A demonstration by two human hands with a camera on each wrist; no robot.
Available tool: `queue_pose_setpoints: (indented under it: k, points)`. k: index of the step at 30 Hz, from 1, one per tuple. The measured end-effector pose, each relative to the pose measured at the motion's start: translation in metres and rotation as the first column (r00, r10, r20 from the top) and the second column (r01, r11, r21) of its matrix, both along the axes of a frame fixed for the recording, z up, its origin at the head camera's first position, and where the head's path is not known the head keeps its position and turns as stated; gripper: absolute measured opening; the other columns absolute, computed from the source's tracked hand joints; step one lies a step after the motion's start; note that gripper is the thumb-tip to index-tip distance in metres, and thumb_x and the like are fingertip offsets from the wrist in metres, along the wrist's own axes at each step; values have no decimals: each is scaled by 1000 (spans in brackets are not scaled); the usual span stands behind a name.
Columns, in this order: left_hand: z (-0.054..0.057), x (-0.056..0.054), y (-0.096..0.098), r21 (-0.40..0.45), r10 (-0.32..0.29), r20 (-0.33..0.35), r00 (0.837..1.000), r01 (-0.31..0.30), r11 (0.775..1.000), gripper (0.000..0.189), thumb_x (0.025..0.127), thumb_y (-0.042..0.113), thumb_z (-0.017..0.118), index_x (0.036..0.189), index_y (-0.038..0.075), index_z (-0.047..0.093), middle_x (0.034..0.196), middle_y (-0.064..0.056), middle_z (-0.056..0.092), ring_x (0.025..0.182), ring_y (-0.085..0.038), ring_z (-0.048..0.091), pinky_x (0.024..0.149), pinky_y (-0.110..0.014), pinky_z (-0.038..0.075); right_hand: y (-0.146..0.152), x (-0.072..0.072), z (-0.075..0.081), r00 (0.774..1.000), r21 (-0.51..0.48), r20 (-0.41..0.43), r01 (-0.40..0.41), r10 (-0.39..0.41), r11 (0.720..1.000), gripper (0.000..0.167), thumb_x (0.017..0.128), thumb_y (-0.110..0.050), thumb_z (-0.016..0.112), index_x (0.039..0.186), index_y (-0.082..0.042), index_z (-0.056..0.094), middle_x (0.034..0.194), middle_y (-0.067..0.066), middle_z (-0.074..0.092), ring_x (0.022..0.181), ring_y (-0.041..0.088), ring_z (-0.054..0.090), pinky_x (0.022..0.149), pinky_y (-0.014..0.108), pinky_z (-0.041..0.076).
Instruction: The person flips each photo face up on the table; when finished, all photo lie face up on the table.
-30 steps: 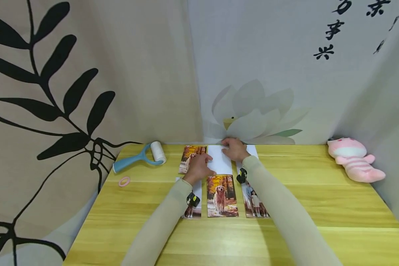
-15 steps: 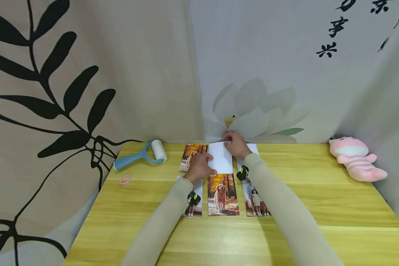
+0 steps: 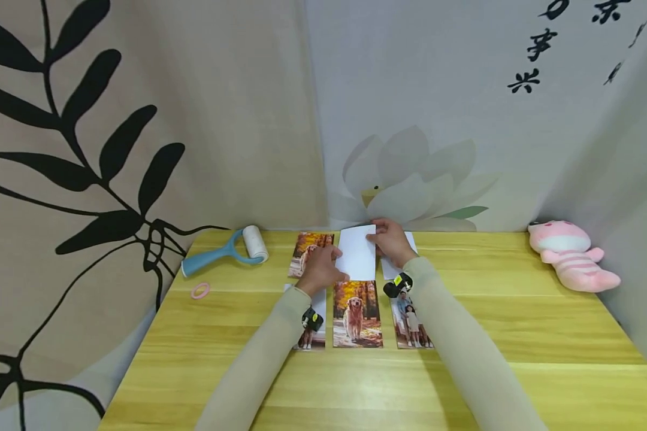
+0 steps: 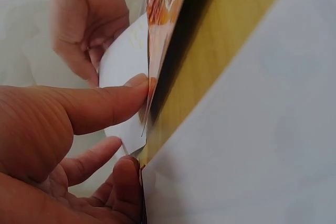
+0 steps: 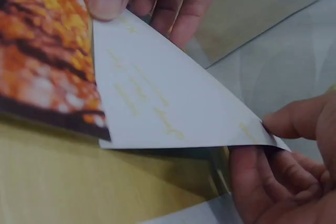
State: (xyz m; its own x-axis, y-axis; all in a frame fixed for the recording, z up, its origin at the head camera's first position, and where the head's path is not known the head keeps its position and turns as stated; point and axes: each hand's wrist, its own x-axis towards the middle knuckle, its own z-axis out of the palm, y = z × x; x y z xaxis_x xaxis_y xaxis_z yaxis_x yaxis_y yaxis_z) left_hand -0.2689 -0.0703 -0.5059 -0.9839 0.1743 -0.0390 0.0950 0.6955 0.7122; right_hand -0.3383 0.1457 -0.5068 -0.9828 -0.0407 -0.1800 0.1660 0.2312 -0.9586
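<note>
In the head view, a white card [image 3: 357,254] lies just above a dog photo [image 3: 357,314]. Faint yellow writing shows on the card in the right wrist view. My right hand [image 3: 390,242] pinches the card's far right corner between thumb and fingers, and this corner is raised and bent. My left hand [image 3: 322,269] rests at the card's near left part, thumb and fingers spread; the thumb tip [image 5: 108,3] presses where card and dog photo meet. Another dog photo [image 3: 304,251] lies left of the card, partly behind my left hand.
A family photo [image 3: 412,326] and a white sheet [image 3: 388,270] lie at right, partly under my right arm. Another photo [image 3: 318,341] lies beneath my left wrist. A blue-handled lint roller [image 3: 223,254] and pink ring [image 3: 200,291] are at left, a pink plush toy [image 3: 571,257] at right.
My right hand has drawn slightly to the right and nearer, lifting the card's far edge off the table. My left hand stays in place.
</note>
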Motion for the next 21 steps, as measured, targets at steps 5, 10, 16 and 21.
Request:
queue_pose_setpoints:
  k: [5,10,16,21]
  points:
    - [1,0,-1,-1,6,3,1000,-6,1000,64,74,18,97,129,5,66,130,-18,67,118,-35,61,100,-49,52,5,4,1,998,-22,50,-20,21,1000,50,102,-13,68,146,-1,48,123,14,65,79,15,69,58,32,60]
    - [3,-1,-2,39,-5,35,999,4,999,62,78,19,95,131,6,65,131,-16,68,117,-34,63,101,-49,53,10,6,3,999,-36,39,-8,9,999,37,102,-14,68,134,-1,54,105,5,63,73,13,64,57,31,59]
    - [7,1,-6,132,6,38,999,-11,991,53,85,21,90,131,7,66,127,-14,67,113,-31,63,99,-51,53,14,6,12,1000,-64,-12,-13,12,998,46,102,-15,68,142,0,52,102,4,58,76,15,63,64,32,62]
    - [17,4,-5,210,7,17,1000,-11,978,42,94,27,82,128,8,68,129,-13,68,117,-31,65,99,-51,55,14,9,21,999,-127,-51,-22,16,992,48,103,-16,67,145,1,52,101,5,61,76,15,69,66,31,63]
